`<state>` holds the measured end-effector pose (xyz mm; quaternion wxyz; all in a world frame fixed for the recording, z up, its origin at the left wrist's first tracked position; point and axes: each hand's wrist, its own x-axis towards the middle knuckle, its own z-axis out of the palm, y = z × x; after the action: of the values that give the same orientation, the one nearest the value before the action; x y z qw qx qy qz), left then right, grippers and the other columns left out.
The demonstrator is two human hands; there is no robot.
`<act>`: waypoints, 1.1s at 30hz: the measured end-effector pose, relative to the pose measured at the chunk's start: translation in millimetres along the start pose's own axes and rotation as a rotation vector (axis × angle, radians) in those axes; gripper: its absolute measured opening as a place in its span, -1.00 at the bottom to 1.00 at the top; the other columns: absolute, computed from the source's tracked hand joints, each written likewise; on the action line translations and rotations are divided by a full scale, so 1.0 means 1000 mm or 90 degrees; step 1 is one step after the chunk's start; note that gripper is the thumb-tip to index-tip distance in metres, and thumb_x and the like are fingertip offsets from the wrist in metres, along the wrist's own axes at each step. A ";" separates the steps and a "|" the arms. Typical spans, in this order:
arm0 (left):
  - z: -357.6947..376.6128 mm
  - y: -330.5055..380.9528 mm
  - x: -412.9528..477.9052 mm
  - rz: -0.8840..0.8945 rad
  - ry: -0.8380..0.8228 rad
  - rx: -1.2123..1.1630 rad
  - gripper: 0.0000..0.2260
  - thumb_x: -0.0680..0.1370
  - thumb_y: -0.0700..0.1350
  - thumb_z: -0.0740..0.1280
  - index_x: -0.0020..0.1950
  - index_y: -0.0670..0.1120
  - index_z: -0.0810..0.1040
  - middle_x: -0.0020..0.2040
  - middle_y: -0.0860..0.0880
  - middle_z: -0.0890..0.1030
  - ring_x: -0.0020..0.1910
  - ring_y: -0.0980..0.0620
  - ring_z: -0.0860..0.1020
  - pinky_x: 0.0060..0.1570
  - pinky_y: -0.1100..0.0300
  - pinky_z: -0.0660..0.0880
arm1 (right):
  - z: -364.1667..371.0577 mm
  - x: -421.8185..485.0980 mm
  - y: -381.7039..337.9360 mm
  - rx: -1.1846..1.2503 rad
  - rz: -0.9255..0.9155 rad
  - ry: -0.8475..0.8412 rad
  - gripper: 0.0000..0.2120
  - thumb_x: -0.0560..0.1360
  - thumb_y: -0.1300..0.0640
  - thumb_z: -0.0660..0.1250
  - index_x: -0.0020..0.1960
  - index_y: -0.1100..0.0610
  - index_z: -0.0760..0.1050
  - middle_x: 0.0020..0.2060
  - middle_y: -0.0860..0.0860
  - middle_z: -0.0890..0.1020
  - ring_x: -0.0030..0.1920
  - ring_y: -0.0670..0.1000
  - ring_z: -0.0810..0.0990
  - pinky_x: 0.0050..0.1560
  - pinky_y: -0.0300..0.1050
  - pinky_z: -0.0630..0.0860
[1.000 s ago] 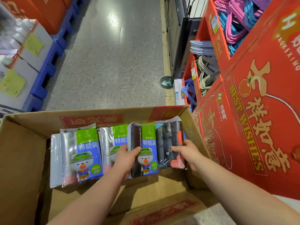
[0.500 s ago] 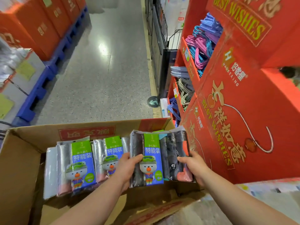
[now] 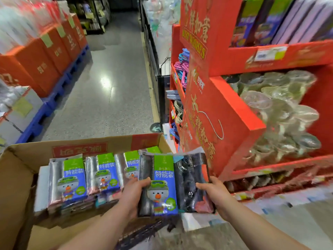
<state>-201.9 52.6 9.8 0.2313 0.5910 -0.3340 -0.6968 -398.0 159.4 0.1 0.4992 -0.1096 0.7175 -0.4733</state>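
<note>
While the left hand point(image 3: 134, 193) curls its fingers point(image 3: 143, 182) round the left edge of the labelled pack point(image 3: 164, 184) and the right hand point(image 3: 215, 195) clasps the right edge, the pack stands upright between them, raised at the right end of the cardboard box point(image 3: 81, 147). Beside it, matching packs point(image 3: 72, 177) stand in a row inside the box. To the right rises the red display stand point(image 3: 225, 114), with clear cups point(image 3: 279, 109) on one shelf. The step appears to be lifting the pack out for shelving. It is best done with even pressure on both edges, label forward, rising straight to clear the box wall before turning right.
</note>
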 end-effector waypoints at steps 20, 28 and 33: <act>0.182 -0.073 -0.167 0.095 -0.220 0.046 -0.92 0.56 -0.31 0.25 -0.10 -0.27 0.52 -0.42 -0.16 0.64 -0.52 -0.07 0.60 -0.59 0.19 0.50 | -0.237 -0.140 0.051 0.109 -0.132 0.199 -0.75 0.45 0.32 0.32 0.11 0.15 0.49 -0.05 0.17 0.66 -0.08 0.19 0.65 -0.06 0.05 0.59; 0.254 -0.050 -0.193 0.157 -0.332 0.090 -0.91 0.55 -0.30 0.26 0.02 -0.28 0.51 -0.31 -0.16 0.67 -0.45 -0.04 0.63 -0.55 0.24 0.49 | -0.298 -0.165 0.025 0.149 -0.218 0.291 -0.67 0.45 0.27 0.31 0.20 0.11 0.48 -0.07 0.16 0.66 -0.13 0.18 0.65 -0.17 0.01 0.60; 0.303 -0.030 -0.196 0.172 -0.376 0.098 -0.77 0.54 -0.24 0.29 0.19 -0.23 0.52 -0.01 -0.29 0.66 -0.13 -0.24 0.65 -0.19 -0.02 0.60 | -0.333 -0.172 -0.005 0.198 -0.268 0.315 -0.77 0.50 0.26 0.32 0.15 0.23 0.48 -0.07 0.20 0.64 -0.20 0.13 0.62 -0.33 -0.13 0.50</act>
<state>-457.7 271.4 142.3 0.1695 0.3297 -0.5134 -0.7740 -590.1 455.2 127.1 0.2126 -0.0596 0.6976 -0.6816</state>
